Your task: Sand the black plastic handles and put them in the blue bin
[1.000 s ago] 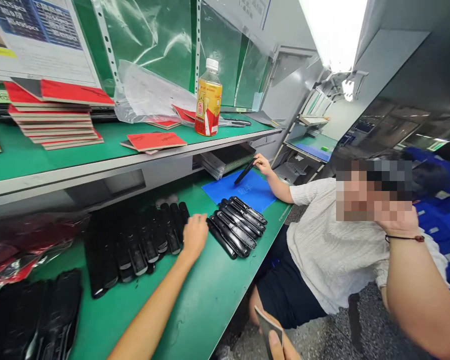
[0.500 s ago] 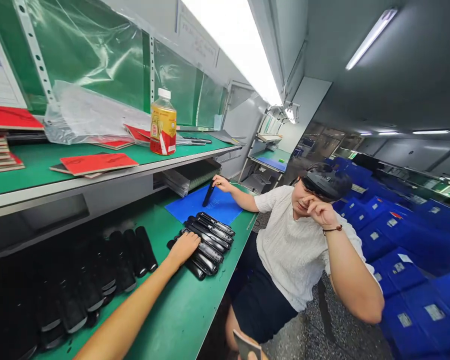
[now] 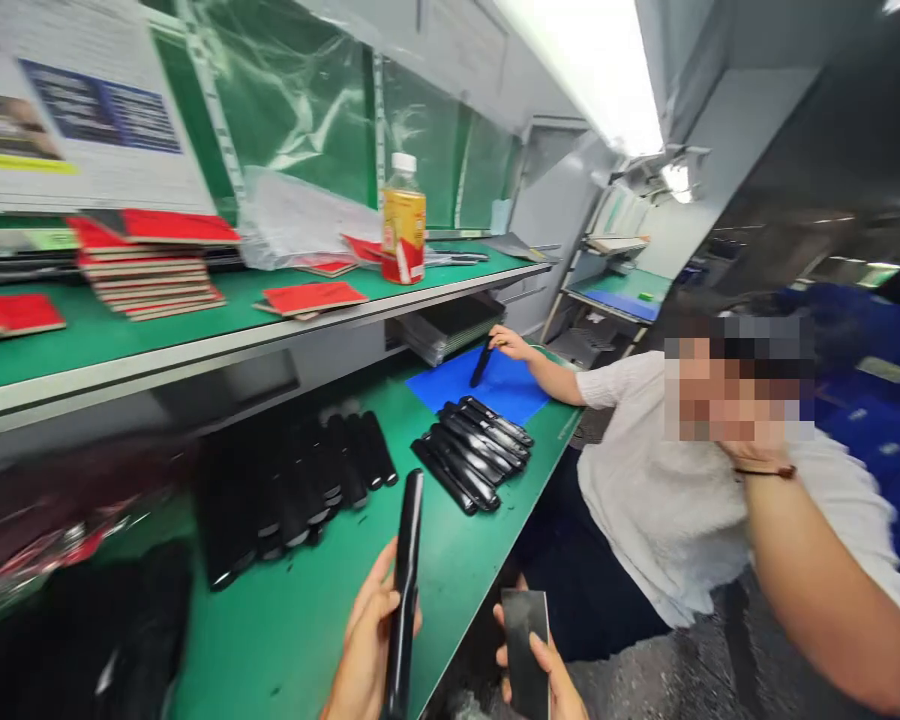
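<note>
Our left hand [image 3: 371,630] is closed around a black part [image 3: 406,580], which stands nearly upright, its top leaning a little to the right, in front of the worktop [image 3: 307,640] from our view. Our right hand [image 3: 561,690] grips a grey pad [image 3: 523,635] just beside it, past the worktop's edge, thumb across the pad's face; part and pad are apart.

On the worktop beyond our left hand, we see a pile [image 3: 472,455] of similar parts lying side by side, near a blue mat [image 3: 521,388]. A longer row [image 3: 292,490] of parts lies to the left.

A co-worker's hand [image 3: 511,343] holds a dark part [image 3: 481,365] over the mat. On the shelf [image 3: 240,300] above, we have red pads [image 3: 154,265] and a bottle [image 3: 403,235].
</note>
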{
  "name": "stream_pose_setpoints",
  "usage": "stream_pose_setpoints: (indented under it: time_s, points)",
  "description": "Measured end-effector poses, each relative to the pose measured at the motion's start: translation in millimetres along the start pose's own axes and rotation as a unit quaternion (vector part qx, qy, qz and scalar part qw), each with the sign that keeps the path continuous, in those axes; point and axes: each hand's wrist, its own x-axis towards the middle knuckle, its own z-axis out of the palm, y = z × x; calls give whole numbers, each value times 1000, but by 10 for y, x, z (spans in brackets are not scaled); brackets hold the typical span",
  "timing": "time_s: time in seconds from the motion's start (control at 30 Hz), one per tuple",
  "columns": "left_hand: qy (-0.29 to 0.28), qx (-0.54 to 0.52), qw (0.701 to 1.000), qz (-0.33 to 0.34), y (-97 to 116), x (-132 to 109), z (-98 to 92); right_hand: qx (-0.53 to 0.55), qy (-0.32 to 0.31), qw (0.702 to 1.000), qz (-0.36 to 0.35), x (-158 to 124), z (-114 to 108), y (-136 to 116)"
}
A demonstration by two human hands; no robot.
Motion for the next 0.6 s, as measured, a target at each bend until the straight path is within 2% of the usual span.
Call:
stream_pose_setpoints:
  time_s: [0.07,0.13,0.2,0.27,0.37,0.43,0.53,0.6]
  points:
    - [-2,-26,999,-28,37,-148,73,25,13,999,19,-35,121,237]
    - [12,-11,998,-56,55,-224,140,-37,-35,996,-73,-6,194,291]
    - [25,14,996,-80,51,-254,196,-105,-99,975,-171,32,227,232]
    - [31,21,996,-82,48,-269,244,-134,-130,959,-212,73,234,132]
    - [22,38,996,-76,88,-330,302,-151,-125,955,-223,235,219,-30]
    - [-11,53,996,-67,121,-428,311,-171,-112,952,-229,459,193,-155]
    - [-48,70,996,-30,103,-639,257,-202,-74,948,-232,865,123,-350]
    - [-52,71,996,-34,54,-765,195,-218,-42,948,-229,1030,72,-430]
